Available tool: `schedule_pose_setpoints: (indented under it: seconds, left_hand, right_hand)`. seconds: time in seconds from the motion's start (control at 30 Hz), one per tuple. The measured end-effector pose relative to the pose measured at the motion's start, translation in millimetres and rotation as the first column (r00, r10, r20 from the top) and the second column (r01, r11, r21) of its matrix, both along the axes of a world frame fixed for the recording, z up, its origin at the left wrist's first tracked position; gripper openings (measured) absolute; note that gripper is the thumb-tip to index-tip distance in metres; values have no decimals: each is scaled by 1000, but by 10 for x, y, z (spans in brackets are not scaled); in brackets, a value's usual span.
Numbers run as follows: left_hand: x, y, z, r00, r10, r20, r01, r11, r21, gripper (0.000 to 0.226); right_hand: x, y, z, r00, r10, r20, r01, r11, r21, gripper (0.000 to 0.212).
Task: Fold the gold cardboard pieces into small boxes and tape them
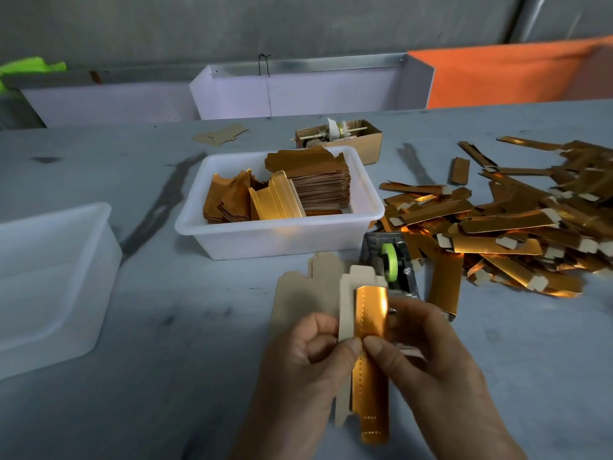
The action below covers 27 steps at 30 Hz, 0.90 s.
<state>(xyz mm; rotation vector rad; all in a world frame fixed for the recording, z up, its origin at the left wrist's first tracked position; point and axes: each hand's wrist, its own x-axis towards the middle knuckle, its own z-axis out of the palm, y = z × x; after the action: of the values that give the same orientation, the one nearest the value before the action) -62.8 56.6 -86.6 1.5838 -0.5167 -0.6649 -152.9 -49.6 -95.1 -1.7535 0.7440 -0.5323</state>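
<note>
— Where is the piece being worked?

— A long gold-faced cardboard strip with a plain brown back is held upright above the grey table, pinched mid-length between both thumbs. The left hand and right hand each curl round it.

— And nearby?

— A grey tape dispenser with a green roll stands just behind, beside a white plastic tub of gold blanks and a loose heap of folded gold pieces.
</note>
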Motion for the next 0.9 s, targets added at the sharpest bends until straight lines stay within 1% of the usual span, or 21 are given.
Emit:
schedule_pose_setpoints:
  seconds: [0.03,0.07,0.1,0.2,0.27,0.37,0.43,0.47,0.5,0.57,0.6,0.67,0.7,0.77,0.83,0.9]
  left_hand:
    - [-5,-9,-5,1000,-4,5,4,1000,17,19]
    - [-5,-17,-15,1000,6,9,-6,999,34,24]
    - [-1,-20,-30,1000,21,10,-22,999,48,26]
    - [-3,-30,-88,998,67,10,-67,995,72,15]
    - [-10,-39,-137,991,130,21,-131,989,66,15]
    - [-41,-61,-179,979,194,59,-198,978,66,18]
    - [-64,-72,-182,973,218,80,-222,973,56,17]
    - [-79,-82,-187,967,227,119,-234,971,50,17]
    - [-97,-90,-187,954,234,188,-247,968,50,17]
    - [-138,-110,-171,888,237,393,-278,959,51,19]
    - [-156,-121,-164,827,226,515,-287,957,40,20]
    - [-178,-139,-145,672,162,723,-265,964,31,18]
    - [-189,-149,-116,615,118,780,-254,966,54,16]
    - [-211,-163,-59,551,51,833,-247,963,105,21]
    - [-222,-163,-10,461,-6,887,-258,956,141,15]
    - [-239,-153,29,401,-69,913,-269,944,190,13]
  right_hand:
    - [1,-24,11,999,-4,50,-7,976,217,39]
    - [-4,-42,20,995,4,103,-43,927,374,39]
    - [-10,-53,22,992,14,128,-71,890,450,37]
    - [-3,-24,53,988,21,151,-92,872,481,21]
    - [3,-12,47,985,-15,172,-72,868,491,12]
    - [15,-4,34,986,-56,154,-27,873,487,15]
    - [22,5,28,988,-74,138,-2,873,488,13]
    - [22,8,25,987,-86,133,10,872,490,12]
    - [25,6,15,987,-95,126,21,872,489,12]
    - [34,6,-3,987,-110,116,39,870,491,14]
    - [37,7,-11,986,-120,117,47,867,496,14]
    - [49,11,-15,985,-128,113,54,861,506,14]
    - [57,15,-9,986,-128,110,54,857,513,14]
    - [71,20,17,985,-133,114,52,843,535,13]
    - [74,10,44,982,-139,124,43,818,573,11]
    - [58,4,73,984,-129,127,22,784,621,17]
